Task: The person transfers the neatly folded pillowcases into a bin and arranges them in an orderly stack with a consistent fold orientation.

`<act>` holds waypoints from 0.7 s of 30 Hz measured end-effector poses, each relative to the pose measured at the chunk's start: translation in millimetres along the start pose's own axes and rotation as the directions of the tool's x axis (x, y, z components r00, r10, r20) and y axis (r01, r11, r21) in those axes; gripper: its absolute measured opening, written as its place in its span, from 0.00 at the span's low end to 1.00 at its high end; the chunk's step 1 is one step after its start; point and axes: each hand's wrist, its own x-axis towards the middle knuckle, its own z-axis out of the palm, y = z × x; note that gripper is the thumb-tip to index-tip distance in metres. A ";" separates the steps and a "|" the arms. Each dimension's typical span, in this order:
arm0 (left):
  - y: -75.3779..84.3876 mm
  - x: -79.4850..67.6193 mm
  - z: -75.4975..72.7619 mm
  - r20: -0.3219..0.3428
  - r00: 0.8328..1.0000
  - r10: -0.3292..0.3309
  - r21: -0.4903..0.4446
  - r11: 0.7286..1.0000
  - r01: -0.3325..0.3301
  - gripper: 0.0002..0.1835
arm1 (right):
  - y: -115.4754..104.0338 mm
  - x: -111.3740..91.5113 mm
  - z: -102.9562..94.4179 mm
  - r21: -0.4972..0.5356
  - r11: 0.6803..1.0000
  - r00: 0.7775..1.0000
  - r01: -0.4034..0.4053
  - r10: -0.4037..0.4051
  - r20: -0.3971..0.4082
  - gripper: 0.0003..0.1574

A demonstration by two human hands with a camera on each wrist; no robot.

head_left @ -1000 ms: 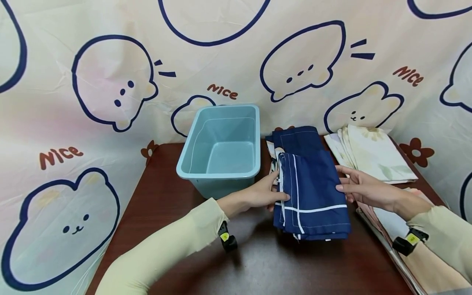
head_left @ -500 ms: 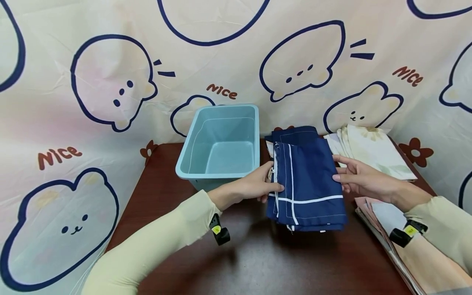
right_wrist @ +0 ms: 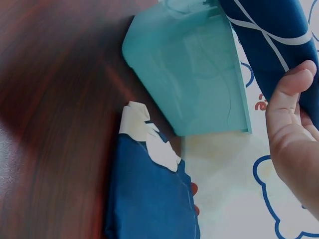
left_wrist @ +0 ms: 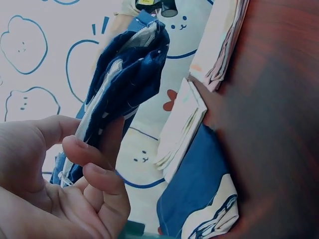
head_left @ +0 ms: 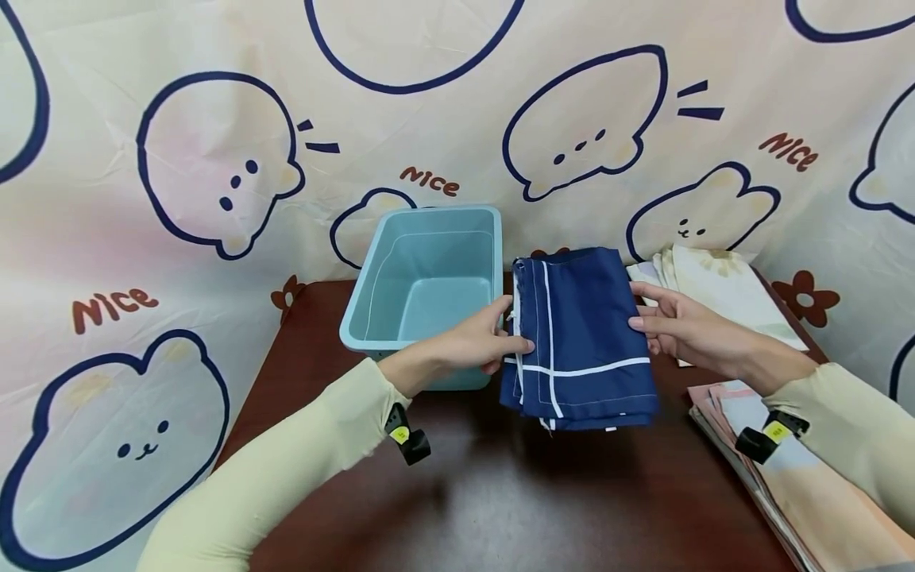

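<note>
Both hands hold a folded navy cloth with white lines (head_left: 582, 334) in the air above the table, right of the light blue bin (head_left: 422, 343). Its left edge is pinched by my left hand (head_left: 475, 342), thumb on top and fingers underneath. On the opposite edge, my right hand (head_left: 696, 330) grips with its thumb over the front. The left wrist view shows the cloth's layered edge with a white strip and what looks like a zipper pull (left_wrist: 64, 178). Under it on the table lies another folded navy cloth (right_wrist: 149, 191) with a cream pattern, mostly hidden in the head view.
A folded white floral cloth (head_left: 736, 290) lies at the back right. Nearer, at the right edge, is a folded pink and peach cloth (head_left: 801, 477). The dark red-brown table (head_left: 472, 500) backs onto a cartoon-printed curtain (head_left: 457, 143).
Both hands have carried the navy cloth away from me and slightly left, closer to the bin. It now covers the other navy cloth in the head view.
</note>
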 end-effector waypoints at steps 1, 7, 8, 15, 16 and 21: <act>0.5 -0.7 -1.5 -0.003 1.000 -0.003 -0.002 1.000 0.003 0.33 | -1.3 0.9 1.1 -0.002 1.000 1.000 -0.002 0.002 -0.009 0.41; 6.8 -3.9 -13.2 0.001 1.000 -0.001 0.010 1.000 0.001 0.38 | -10.5 6.6 7.6 -0.042 0.999 0.997 -0.033 0.029 -0.077 0.45; 7.7 -4.7 -15.4 -0.002 1.000 -0.014 0.019 1.000 0.014 0.40 | -11.8 7.7 8.7 -0.051 0.998 0.996 -0.040 0.035 -0.085 0.45; 12.4 -11.2 -29.2 -0.040 0.996 -0.074 0.053 0.996 0.076 0.44 | -17.2 17.4 15.2 -0.089 0.994 0.992 -0.062 0.052 -0.115 0.50; 12.5 -11.6 -30.9 -0.042 0.997 -0.069 0.050 0.996 0.071 0.43 | -17.8 19.1 15.8 -0.088 0.994 0.992 -0.062 0.052 -0.115 0.51; 11.8 -13.4 -39.6 -0.054 0.995 -0.082 0.056 0.995 0.085 0.44 | -20.9 26.3 18.1 -0.080 0.994 0.991 -0.075 0.065 -0.119 0.54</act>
